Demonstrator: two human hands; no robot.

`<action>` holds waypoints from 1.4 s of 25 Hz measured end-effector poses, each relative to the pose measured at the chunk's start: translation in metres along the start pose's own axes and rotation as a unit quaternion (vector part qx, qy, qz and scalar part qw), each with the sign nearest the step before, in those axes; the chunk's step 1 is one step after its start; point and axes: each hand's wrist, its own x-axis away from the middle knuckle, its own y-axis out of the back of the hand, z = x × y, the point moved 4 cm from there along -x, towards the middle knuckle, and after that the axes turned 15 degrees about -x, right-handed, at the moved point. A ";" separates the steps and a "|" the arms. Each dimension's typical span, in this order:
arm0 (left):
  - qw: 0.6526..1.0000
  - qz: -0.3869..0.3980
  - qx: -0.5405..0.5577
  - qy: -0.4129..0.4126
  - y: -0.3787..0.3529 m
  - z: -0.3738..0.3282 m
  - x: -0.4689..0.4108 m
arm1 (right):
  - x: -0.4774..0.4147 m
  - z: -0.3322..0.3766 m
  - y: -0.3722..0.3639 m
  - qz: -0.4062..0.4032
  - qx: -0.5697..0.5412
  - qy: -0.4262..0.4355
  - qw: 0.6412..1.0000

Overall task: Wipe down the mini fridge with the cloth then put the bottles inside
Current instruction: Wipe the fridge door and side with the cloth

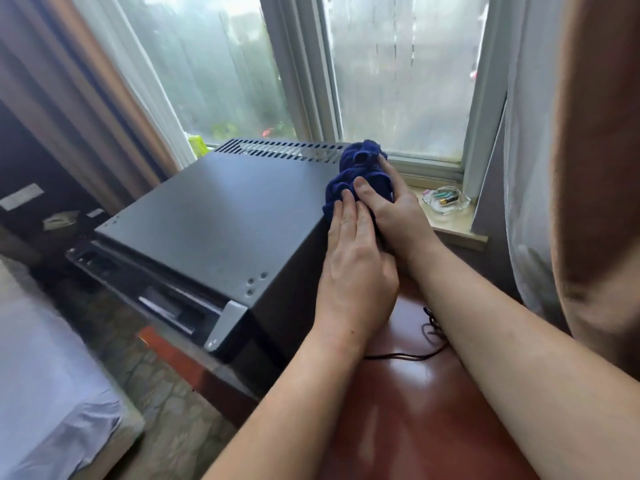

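Currently: mini fridge (214, 216), dark grey, stands on a glossy red-brown table (433, 393) directly in front of the window (398, 81), with its flat top facing the camera. A slotted vent grille (277, 150) runs along the rear of the top. A silver hinge bracket (227, 322) sits at the near front corner. Cloth (356, 164), dark blue and bunched, lies on the fridge top at its rear right edge, part of it draping over that edge. Right hand (394, 216) grips the cloth: thumb pressed into the folds, fingers curled round the far side of the bundle. Left hand (356, 271) lies flat against the fridge's right edge, fingers straight and together, tips touching the lower part of the cloth and resting just beside the right thumb; it holds nothing. Both forearms reach in from the lower right, over the table. A thin black cable (429, 336) lies looped on the table right of the fridge. On the window sill (450, 233), near the right hand, is a clear glass dish (446, 202) with small batteries in it. A brown curtain (595, 133) hangs at far right. A bed (41, 375) with a pale sheet is at lower left. Whether the fridge door is fully closed cannot be told.
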 end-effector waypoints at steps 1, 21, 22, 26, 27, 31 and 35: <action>1.000 0.000 -0.013 -0.003 0.012 0.002 0.012 | 0.014 0.005 -0.008 0.011 0.010 0.002 1.000; 0.968 0.110 0.035 -0.225 0.111 0.186 0.232 | 0.302 -0.104 -0.131 -0.237 -0.152 -0.001 0.960; 0.967 0.109 0.037 -0.226 0.115 0.194 0.234 | 0.305 -0.103 -0.139 -0.243 -0.149 0.012 0.958; 0.971 0.095 0.059 -0.212 0.133 0.207 0.222 | 0.313 -0.088 -0.167 -0.262 -0.069 0.071 0.960; 0.972 0.087 0.066 -0.206 0.138 0.207 0.217 | 0.315 -0.080 -0.172 -0.275 -0.017 0.101 0.956; 0.969 0.039 0.103 -0.219 0.163 0.195 0.196 | 0.310 -0.039 -0.182 -0.292 0.142 0.227 0.918; 0.972 0.033 0.066 -0.223 0.174 0.180 0.162 | 0.275 0.006 -0.181 -0.243 0.242 0.184 0.921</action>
